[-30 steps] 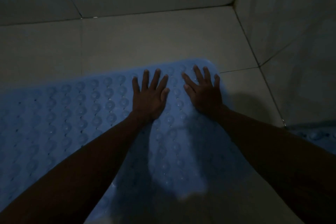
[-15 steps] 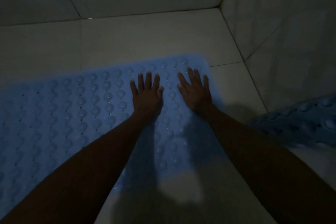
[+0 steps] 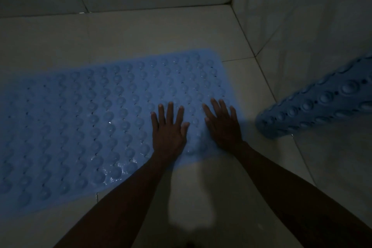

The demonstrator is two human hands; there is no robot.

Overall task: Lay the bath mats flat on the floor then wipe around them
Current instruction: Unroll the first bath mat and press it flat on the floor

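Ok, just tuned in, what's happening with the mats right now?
A person is pressing both palms onto a blue bath mat spread flat on the tiled floor. The left hand and right hand lie open, fingers spread, near the mat's right end. A second blue mat at the right, by the wall, is not laid flat yet. No cloth is in view.

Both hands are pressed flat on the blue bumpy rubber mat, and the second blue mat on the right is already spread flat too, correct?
Not quite. In the head view the second blue mat is curled, not flat. Both hands, left and right, do press flat on the blue bumpy rubber mat.
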